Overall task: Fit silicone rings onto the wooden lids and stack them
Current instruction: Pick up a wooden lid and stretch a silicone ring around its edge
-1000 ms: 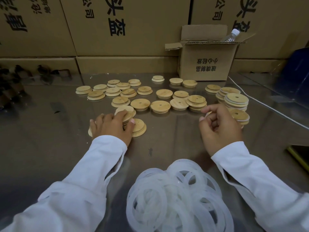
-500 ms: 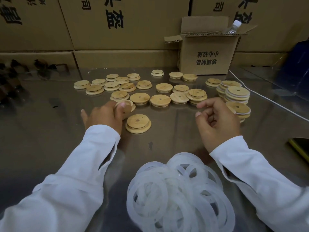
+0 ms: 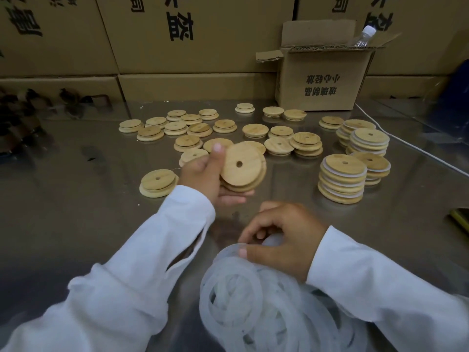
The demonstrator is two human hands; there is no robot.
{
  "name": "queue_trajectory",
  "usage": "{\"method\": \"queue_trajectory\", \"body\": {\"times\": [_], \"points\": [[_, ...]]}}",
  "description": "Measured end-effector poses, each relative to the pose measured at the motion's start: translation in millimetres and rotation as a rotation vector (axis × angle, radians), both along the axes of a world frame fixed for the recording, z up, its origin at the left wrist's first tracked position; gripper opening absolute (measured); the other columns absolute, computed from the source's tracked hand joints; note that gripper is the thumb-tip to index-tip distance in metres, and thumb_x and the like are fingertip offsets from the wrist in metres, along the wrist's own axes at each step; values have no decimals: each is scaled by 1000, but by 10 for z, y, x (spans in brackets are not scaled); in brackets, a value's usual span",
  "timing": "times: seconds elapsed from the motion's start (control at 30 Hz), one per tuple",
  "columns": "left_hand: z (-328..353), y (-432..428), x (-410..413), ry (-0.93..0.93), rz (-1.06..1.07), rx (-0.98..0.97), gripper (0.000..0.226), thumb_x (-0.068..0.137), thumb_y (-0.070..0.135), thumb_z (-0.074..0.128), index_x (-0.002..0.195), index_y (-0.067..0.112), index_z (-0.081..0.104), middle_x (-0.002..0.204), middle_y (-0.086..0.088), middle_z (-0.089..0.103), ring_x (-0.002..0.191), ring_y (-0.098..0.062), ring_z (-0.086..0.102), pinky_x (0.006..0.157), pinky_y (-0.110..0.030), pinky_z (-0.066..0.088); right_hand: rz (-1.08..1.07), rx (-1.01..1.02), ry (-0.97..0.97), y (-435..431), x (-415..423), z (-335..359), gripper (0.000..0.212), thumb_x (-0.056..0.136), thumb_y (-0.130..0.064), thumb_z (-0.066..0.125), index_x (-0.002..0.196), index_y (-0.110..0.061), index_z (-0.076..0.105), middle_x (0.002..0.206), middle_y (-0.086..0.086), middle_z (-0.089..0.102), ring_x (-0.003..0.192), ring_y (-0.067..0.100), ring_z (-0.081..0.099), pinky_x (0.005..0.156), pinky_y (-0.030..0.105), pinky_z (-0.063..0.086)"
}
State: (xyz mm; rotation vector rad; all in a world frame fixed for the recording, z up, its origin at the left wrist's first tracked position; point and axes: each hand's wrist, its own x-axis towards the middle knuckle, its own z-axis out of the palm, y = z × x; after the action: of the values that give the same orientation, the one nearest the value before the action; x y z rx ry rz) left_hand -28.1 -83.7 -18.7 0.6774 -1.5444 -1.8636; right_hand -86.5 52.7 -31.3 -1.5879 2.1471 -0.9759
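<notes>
**Lids on steel, cartons behind**

Above the reflective metal table, the left hand grips a wooden lid at centre. The right hand pinches the near pile of silicone rings. Loose lids lie far left, ringed stacks right. Printed cartons wall the far side, with an open box in front.

Small open carton: black print, upside down, 玻璃制品 / 小心轻放. Big cartons behind: large black 盔, smaller 司; the other characters are cropped or too partial to read.
</notes>
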Motion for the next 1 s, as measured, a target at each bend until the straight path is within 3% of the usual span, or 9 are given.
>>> {"method": "queue_trajectory", "body": {"times": [0.1, 0.27, 0.37, 0.5, 0.57, 0.73, 0.87, 0.93, 1.0], "points": [[-73, 13, -1, -5, -110, 67, 33, 90, 45, 43, 86, 17, 60, 60, -8, 70, 48, -23, 67, 35, -21, 48, -6, -18, -125, -11, 5, 16, 6, 70, -21, 76, 68, -24, 71, 75, -10, 55, 71, 2, 52, 70, 18, 46], [-130, -17, 20, 5, -86, 71, 31, 90, 42, 46, 82, 20, 66, 62, -7, 70, 50, -24, 67, 43, -27, 54, -34, -181, -289, 2, -53, 99, 15, 73, -10, 73, 65, -22, 67, 71, -4, 61, 64, 4, 52, 63, 13, 44], [-120, -11, 39, -4, -71, 73, 34, 89, 41, 48, 72, 23, 72, 65, -7, 71, 56, -25, 69, 47, -32, 55, -177, -409, -374, -7, -102, 128, 15, 74, -6, 70, 68, -19, 66, 69, 1, 64, 66, 9, 55, 66, 19, 47], [-88, 67, 29, -57, -161, 131, 29, 89, 45, 46, 87, 23, 63, 67, -5, 72, 57, -26, 69, 45, -28, 53, -390, -592, -436, -14, -143, 153, 14, 76, -9, 68, 69, -21, 66, 62, -8, 66, 58, 1, 57, 58, 11, 48], [-76, 120, 22, -66, -227, 166, 30, 90, 44, 44, 94, 21, 61, 75, -9, 72, 56, -28, 69, 44, -27, 53, -468, -600, -458, -12, -163, 155, 14, 77, -10, 66, 69, -22, 66, 58, -9, 66, 53, 0, 57, 54, 9, 47], [-39, 191, 22, -36, -291, 365, 34, 93, 32, 45, 119, 11, 52, 117, -25, 58, 56, -36, 67, 46, -37, 56, -575, -554, -489, -39, -188, 123, 16, 79, -11, 65, 69, -23, 65, 54, -11, 64, 50, -1, 56, 53, 12, 49], [-45, 182, 15, -51, -376, 404, 38, 96, 35, 37, 121, 11, 53, 121, -25, 57, 76, -34, 66, 53, -39, 57, -590, -523, -470, -48, -197, 100, 16, 78, -11, 65, 67, -23, 65, 50, -12, 61, 48, -4, 54, 54, 10, 45], [-56, 175, 2, -91, -423, 370, 49, 93, 48, 31, 119, 13, 54, 115, -24, 60, 77, -32, 67, 56, -37, 57, -593, -531, -458, -49, -200, 96, 17, 78, -10, 64, 67, -23, 64, 47, -13, 59, 45, -5, 52, 48, 6, 40], [-64, 186, 12, -107, -434, 305, 46, 90, 49, 38, 114, 15, 56, 108, -23, 64, 72, -33, 70, 57, -35, 59, -605, -536, -444, -48, -206, 92, 15, 78, -11, 65, 68, -22, 64, 47, -13, 59, 46, -5, 52, 46, 5, 39]]}}
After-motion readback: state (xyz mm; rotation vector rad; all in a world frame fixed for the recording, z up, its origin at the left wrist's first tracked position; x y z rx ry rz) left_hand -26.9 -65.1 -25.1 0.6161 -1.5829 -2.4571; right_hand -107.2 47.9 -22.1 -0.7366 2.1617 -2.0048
